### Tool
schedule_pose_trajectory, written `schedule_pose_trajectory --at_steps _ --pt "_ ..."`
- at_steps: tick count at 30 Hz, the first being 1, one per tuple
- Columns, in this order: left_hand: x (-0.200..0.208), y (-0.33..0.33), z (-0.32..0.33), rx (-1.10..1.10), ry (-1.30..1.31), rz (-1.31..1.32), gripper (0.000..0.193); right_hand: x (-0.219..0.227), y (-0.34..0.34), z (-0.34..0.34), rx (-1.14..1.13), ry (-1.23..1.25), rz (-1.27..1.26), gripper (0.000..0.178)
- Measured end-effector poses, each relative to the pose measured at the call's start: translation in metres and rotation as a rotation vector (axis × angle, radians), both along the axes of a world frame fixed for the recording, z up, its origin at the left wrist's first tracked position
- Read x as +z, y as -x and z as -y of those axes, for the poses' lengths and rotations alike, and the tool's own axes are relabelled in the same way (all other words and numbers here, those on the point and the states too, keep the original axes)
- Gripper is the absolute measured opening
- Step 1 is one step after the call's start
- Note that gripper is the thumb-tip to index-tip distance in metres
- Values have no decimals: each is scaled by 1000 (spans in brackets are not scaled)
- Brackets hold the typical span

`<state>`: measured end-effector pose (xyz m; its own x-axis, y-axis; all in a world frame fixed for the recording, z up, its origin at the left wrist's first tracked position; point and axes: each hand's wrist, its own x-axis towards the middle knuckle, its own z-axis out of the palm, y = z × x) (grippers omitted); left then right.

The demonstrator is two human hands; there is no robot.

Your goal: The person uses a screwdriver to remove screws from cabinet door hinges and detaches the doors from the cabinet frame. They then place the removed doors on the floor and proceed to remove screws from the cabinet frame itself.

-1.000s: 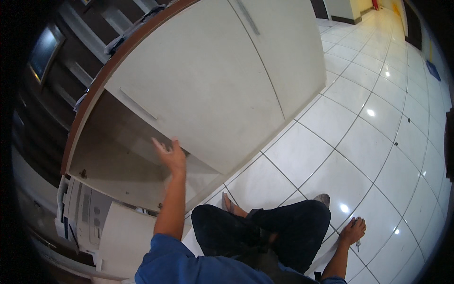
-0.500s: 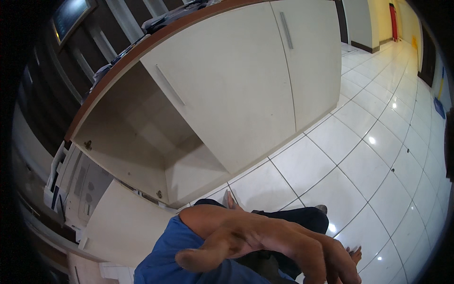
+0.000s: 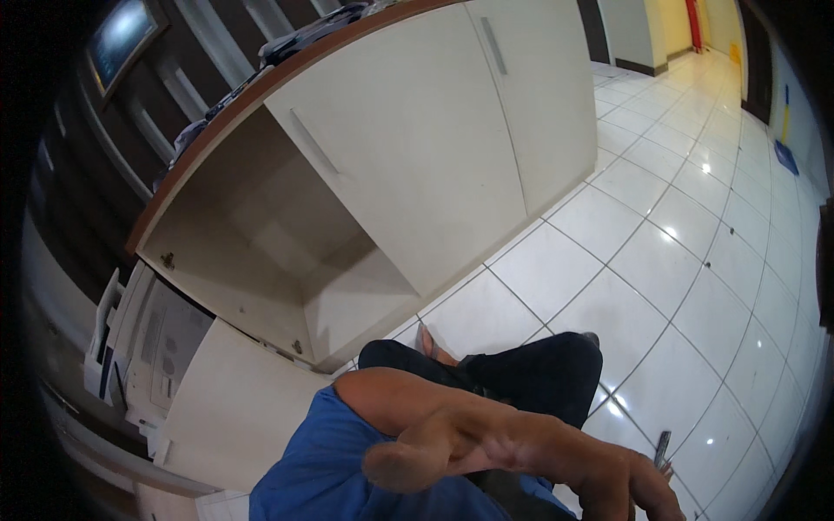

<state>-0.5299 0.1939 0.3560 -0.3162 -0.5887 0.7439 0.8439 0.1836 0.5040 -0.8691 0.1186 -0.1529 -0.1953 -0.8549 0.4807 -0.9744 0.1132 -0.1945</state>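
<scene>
My left arm, in a blue sleeve, reaches across my body toward the right. My left hand point(image 3: 539, 451) is palm down, thumb apart and fingers curving downward, with nothing visible in it. Just past its knuckles a few fingertips of my right hand point(image 3: 667, 470) show; the rest is hidden behind the left hand. A slim grey metallic object point(image 3: 663, 446) stands up from those fingertips; its exact kind is too small to make out. My crossed legs in dark trousers point(image 3: 530, 369) and a bare foot point(image 3: 437, 347) are beneath my arms on the floor.
A white cabinet point(image 3: 408, 148) with a brown top stands ahead, its left compartment point(image 3: 261, 234) exposed. The cabinet's open door point(image 3: 234, 408) swings out at the lower left, near a white printer-like machine point(image 3: 161, 347). White tiles point(image 3: 643, 321) cover the floor. A blue dustpan point(image 3: 785, 158) leans far right.
My left hand has shifted slightly right. The slim grey object now shows at my right fingertips, where only fingers were visible before. The view has turned a little to the right.
</scene>
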Motion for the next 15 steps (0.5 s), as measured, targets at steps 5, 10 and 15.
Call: schedule_pose_trajectory --at_steps 5,10,15 --pt "-12 19 -9 24 -7 -3 117 17 -5 27 13 -379 85 42" --pt "-13 27 -26 105 9 -17 122 11 19 47 -254 -320 -103 39" --pt "-8 35 -11 182 -126 130 113 -4 53 47 -739 -343 -187 49"
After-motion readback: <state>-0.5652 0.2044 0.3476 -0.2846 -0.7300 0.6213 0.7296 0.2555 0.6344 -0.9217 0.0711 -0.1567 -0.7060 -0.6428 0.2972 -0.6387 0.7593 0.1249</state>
